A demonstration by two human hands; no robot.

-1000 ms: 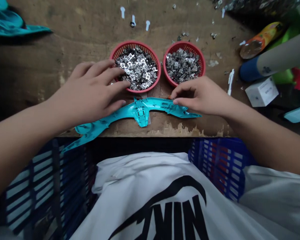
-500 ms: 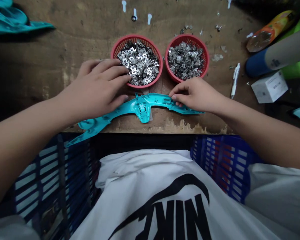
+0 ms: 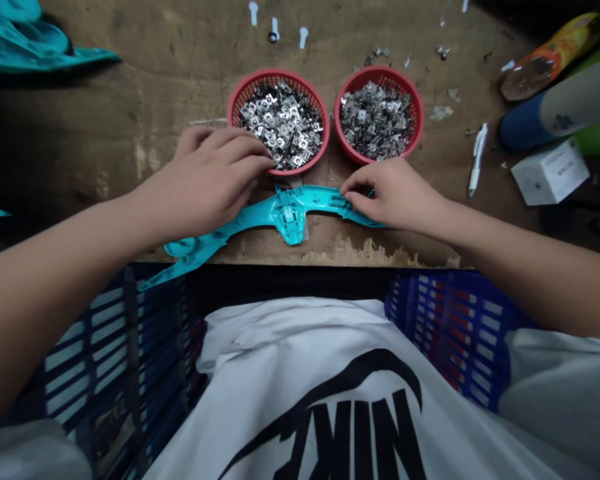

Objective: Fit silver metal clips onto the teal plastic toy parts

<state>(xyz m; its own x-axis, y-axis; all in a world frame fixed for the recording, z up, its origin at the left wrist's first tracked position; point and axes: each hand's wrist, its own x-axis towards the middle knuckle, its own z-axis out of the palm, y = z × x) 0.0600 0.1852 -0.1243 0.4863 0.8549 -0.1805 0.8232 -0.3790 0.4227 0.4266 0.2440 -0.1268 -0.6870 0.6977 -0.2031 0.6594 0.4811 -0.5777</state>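
A long turquoise plastic part (image 3: pixel 290 217) lies on the wooden bench (image 3: pixel 105 133), just below two red round baskets. My left hand (image 3: pixel 207 177) rests above the part's left arm, its fingertips at the lower left rim of the left basket (image 3: pixel 277 75), which holds shiny metal clips (image 3: pixel 283 123). Whether those fingers hold a clip is hidden. My right hand (image 3: pixel 390 193) pinches the part's right arm between thumb and fingers, next to the right basket (image 3: pixel 383 70) of darker metal pieces (image 3: pixel 377 115).
A white pen (image 3: pixel 477 160), a white box (image 3: pixel 550 172), a blue-ended cardboard tube (image 3: pixel 565 107) and an orange bottle (image 3: pixel 550 60) lie at right. Teal parts (image 3: pixel 30 50) sit top left. Blue crates (image 3: pixel 460 333) stand below the bench edge, beside my white shirt (image 3: pixel 300 400).
My left hand has drawn down toward the left basket's rim and over the part. My right hand stays on the part. The whole scene has shifted slightly right in view.
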